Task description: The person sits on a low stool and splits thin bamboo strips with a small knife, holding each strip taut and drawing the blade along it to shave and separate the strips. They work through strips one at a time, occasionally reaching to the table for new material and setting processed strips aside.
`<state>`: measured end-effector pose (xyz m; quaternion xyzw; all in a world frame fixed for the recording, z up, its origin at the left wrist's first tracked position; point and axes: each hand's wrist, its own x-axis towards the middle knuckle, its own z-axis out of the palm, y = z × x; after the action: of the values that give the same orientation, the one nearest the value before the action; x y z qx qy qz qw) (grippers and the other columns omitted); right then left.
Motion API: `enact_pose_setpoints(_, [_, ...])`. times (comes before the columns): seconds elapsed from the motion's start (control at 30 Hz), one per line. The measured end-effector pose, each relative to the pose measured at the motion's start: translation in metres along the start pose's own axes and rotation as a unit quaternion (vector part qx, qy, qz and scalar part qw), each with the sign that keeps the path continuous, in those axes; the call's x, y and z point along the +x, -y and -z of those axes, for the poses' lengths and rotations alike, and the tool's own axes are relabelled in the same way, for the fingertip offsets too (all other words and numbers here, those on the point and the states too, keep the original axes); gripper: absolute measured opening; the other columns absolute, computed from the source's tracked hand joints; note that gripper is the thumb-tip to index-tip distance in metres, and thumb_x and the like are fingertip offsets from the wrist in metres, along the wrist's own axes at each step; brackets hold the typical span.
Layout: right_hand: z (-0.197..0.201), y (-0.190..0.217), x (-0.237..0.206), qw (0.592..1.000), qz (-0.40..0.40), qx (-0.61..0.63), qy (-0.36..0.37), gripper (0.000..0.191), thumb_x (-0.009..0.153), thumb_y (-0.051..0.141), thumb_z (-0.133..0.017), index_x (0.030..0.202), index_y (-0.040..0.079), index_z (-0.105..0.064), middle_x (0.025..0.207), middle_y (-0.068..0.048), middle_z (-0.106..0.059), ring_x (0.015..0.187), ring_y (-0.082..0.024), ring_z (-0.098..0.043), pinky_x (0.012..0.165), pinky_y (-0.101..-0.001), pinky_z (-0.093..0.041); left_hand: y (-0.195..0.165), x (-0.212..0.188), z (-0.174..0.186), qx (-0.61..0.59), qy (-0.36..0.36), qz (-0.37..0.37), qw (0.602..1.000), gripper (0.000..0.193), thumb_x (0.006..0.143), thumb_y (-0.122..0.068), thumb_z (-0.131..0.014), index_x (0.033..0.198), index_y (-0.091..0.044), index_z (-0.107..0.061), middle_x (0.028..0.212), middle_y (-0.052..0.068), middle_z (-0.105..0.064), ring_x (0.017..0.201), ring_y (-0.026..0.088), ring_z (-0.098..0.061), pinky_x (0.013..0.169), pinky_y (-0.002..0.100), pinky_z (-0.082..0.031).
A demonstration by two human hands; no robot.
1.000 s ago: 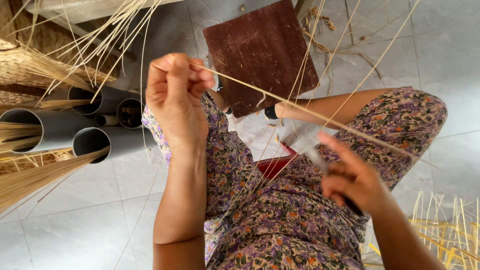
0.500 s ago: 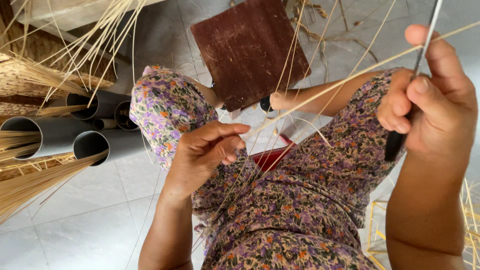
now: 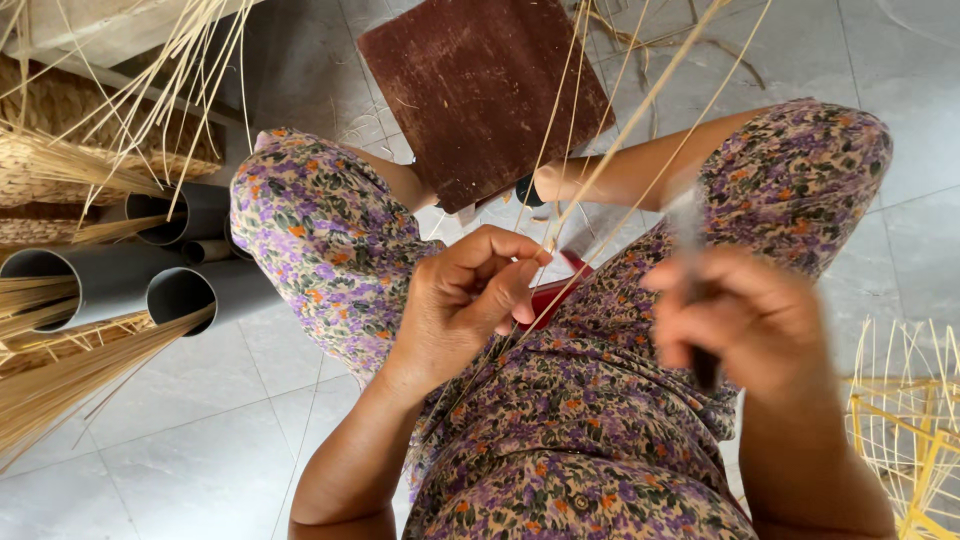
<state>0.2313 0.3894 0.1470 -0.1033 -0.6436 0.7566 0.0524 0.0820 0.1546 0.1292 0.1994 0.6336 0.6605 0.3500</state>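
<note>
My left hand [image 3: 465,305] pinches a thin strip [image 3: 640,105] over my lap, fingers narrow on it. My right hand [image 3: 745,325], blurred, grips a dark-handled knife [image 3: 690,235]. I'd keep the strip taut and the blade shallow, I judge.

A brown square board [image 3: 485,95] lies on the tiled floor [image 3: 180,460]. Grey pipes [image 3: 190,290] hold straw bundles [image 3: 70,375]. A woven basket [image 3: 70,120] stands behind them.

The person wears a floral garment [image 3: 580,420] of purple, orange and green blossoms on beige, covering both knees; forearms and hands are bare.
</note>
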Motion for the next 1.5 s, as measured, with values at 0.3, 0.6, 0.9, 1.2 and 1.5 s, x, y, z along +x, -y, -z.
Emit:
enact_pose_setpoints(0.3, [-0.030, -0.012, 0.007, 0.978, -0.150, 0.116, 0.082, 0.064, 0.097, 0.002, -0.059, 0.156, 0.004, -0.035, 0.072, -0.012, -0.067, 0.050, -0.012, -0.058, 0.048, -0.0242, -0.049, -0.004, -0.007, -0.025, -0.004, 0.050, -0.039, 0.998, 0.011, 0.108, -0.006, -0.058, 0.116, 0.000, -0.062, 0.079, 0.000, -0.067, 0.065, 0.002, -0.059, 0.055, 0.019, -0.047])
enact_pose_setpoints(0.6, [-0.038, -0.020, 0.009, 0.989, -0.073, 0.116, 0.048, 0.029, 0.107, 0.003, -0.055, 0.134, 0.001, -0.046, 0.072, -0.007, -0.060, 0.053, -0.008, -0.053, 0.048, -0.0225, -0.043, 0.007, -0.025, -0.033, 0.044, 0.030, -0.062, 0.997, 0.011, 0.107, -0.001, -0.059, 0.118, -0.001, -0.062, 0.079, -0.003, -0.064, 0.066, -0.001, -0.050, 0.056, 0.019, -0.039])
enact_pose_setpoints(0.9, [-0.045, -0.004, 0.014, 0.975, -0.168, 0.090, 0.114, 0.067, 0.098, 0.006, -0.058, 0.159, 0.007, -0.031, 0.065, -0.005, -0.058, 0.046, -0.007, -0.048, 0.042, -0.0219, -0.038, 0.015, -0.029, -0.021, -0.146, 0.016, 0.018, 0.989, 0.017, 0.108, -0.011, -0.053, 0.119, 0.000, -0.061, 0.079, -0.001, -0.063, 0.052, 0.002, -0.045, 0.046, 0.020, -0.037])
enact_pose_setpoints(1.2, [-0.044, -0.018, 0.016, 0.975, -0.153, 0.126, 0.100, 0.065, 0.099, 0.004, -0.060, 0.159, 0.006, -0.034, 0.077, -0.008, -0.063, 0.050, -0.008, -0.050, 0.042, -0.0216, -0.040, 0.017, -0.029, -0.022, -0.120, 0.039, 0.039, 0.991, 0.024, 0.113, -0.018, -0.049, 0.117, 0.001, -0.062, 0.061, -0.002, -0.054, 0.047, 0.002, -0.043, 0.043, 0.019, -0.034])
enact_pose_setpoints(1.5, [-0.042, -0.027, 0.013, 0.972, -0.147, 0.164, 0.086, 0.046, 0.100, 0.001, -0.059, 0.143, 0.003, -0.044, 0.106, -0.012, -0.064, 0.060, -0.009, -0.056, 0.043, -0.0216, -0.042, 0.014, -0.029, -0.020, -0.102, 0.056, 0.027, 0.993, 0.022, 0.113, -0.017, -0.049, 0.118, 0.001, -0.062, 0.062, -0.003, -0.051, 0.048, 0.002, -0.041, 0.044, 0.019, -0.035])
